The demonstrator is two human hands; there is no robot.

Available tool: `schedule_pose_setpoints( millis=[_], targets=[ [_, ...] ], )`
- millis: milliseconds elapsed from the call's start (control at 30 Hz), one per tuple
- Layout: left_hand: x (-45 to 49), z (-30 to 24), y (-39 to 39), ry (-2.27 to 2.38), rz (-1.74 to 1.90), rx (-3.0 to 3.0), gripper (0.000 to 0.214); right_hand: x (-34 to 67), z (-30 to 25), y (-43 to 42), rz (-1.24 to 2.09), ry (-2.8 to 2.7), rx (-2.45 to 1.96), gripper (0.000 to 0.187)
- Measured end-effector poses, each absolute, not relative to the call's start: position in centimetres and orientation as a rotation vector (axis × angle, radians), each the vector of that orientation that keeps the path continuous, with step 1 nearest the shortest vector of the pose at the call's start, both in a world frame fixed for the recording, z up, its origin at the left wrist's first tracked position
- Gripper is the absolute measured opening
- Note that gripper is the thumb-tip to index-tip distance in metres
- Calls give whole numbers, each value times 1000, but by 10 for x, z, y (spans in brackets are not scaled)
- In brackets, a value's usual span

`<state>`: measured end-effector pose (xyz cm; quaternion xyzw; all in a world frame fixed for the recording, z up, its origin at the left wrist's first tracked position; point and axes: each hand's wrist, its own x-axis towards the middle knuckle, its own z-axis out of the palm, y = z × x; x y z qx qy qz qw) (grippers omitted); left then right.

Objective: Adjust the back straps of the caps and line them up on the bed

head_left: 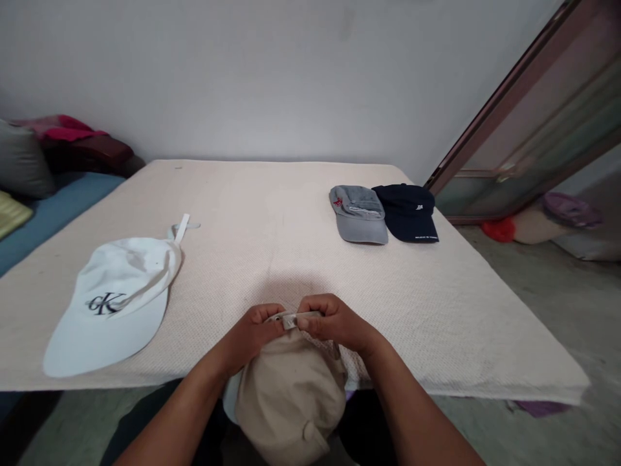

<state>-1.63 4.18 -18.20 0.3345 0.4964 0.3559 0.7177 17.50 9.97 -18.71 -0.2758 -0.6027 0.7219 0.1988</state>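
Observation:
A beige cap [290,395] lies at the near edge of the cream mat [272,259], its crown toward me. Both hands pinch its pale back strap [290,318]. My left hand [255,330] grips the strap's left end with closed fingers. My right hand [334,322] grips the right end, fingers curled over it. The two hands almost touch above the cap's rear opening.
A white cap with a dark logo [114,301] lies at the left, its strap loose. A grey cap [358,212] and a navy cap [408,211] sit side by side at the far right. Cushions [29,168] lie far left; a leaning framed panel [533,123] stands at right.

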Motion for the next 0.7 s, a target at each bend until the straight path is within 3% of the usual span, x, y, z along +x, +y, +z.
schedule_pose_setpoints(
  millis=[200, 400, 700],
  targets=[
    [-17, -180, 43, 1096, 806, 720, 18, 174, -189, 100, 2074, -1544, -782, 25],
    [-19, -179, 45, 1050, 844, 654, 16, 175, -196, 100, 2093, -1285, -714, 14],
    [-19, -184, 42, 1107, 787, 662, 22, 173, -198, 97, 2089, -1302, -662, 20]
  ],
)
